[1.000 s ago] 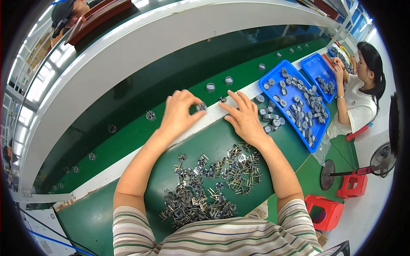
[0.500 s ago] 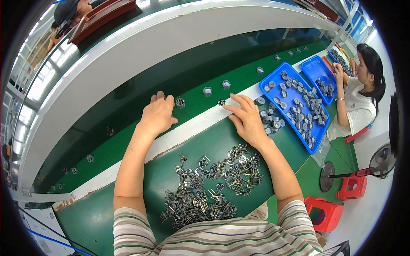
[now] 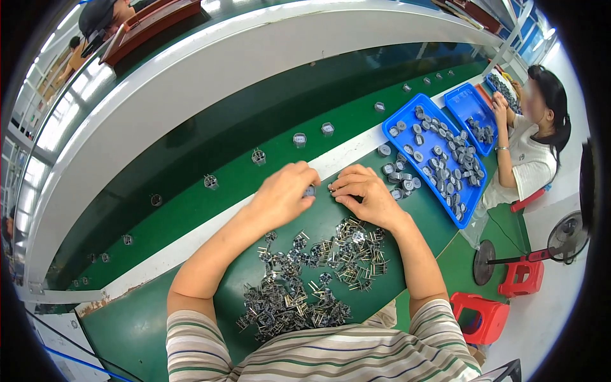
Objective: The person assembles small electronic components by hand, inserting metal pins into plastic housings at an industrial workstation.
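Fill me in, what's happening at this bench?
A person works bare-handed: the left hand holds a grey part, and the right hand seems to pinch a small part, mostly hidden. A loose pile of pinned parts lies between the forearms. Other parts stand spaced along the green strip beyond the white ledge. To the right are a blue tray of grey pieces and a co-worker.

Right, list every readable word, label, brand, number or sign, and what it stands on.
No text is legible.
Small grey part in the left hand: too blurred.
White-faced grey parts on the green belt: any marks too small.
Co-worker's white short-sleeved shirt: chest mark too small.
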`<state>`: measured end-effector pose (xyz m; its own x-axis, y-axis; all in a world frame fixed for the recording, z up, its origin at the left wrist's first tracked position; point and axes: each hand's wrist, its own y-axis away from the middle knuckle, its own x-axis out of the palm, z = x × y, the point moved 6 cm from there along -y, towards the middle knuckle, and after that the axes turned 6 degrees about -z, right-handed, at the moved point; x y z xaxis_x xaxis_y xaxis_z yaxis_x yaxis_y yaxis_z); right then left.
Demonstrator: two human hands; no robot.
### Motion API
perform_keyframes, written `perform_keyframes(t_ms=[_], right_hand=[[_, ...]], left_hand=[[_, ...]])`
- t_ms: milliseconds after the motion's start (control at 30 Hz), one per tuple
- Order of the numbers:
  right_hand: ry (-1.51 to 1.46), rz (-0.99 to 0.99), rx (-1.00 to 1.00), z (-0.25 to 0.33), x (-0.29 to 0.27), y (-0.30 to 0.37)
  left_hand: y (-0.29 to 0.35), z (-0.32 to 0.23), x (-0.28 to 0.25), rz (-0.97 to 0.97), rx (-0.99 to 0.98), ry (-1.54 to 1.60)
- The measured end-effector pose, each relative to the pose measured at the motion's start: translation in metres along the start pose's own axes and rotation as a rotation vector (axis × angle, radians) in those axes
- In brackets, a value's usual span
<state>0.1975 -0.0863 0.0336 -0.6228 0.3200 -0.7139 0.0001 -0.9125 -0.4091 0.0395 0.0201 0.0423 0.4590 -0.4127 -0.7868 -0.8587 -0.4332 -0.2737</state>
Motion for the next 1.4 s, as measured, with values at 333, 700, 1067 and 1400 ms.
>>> perform_keyframes(t_ms=[333, 700, 1067, 1400], right_hand=[[0.112, -0.039, 0.001, 0.008, 0.005, -0.004], [0.062, -0.137, 0.07, -0.007, -0.002, -0.002], [0.117, -0.208, -0.015, 0.009, 0.013, -0.008], [0.159, -0.225, -0.068, 0.014, 0.013, -0.008]], left_hand=[[0.0, 0.014, 0.011, 0.103, -0.097, 0.059], [0.001, 0.012, 0.029, -0.014, -0.076, 0.109], [0.0, 0.012, 0.03, -0.032, -0.084, 0.122], [0.0, 0.011, 0.031, 0.0, -0.116, 0.135]])
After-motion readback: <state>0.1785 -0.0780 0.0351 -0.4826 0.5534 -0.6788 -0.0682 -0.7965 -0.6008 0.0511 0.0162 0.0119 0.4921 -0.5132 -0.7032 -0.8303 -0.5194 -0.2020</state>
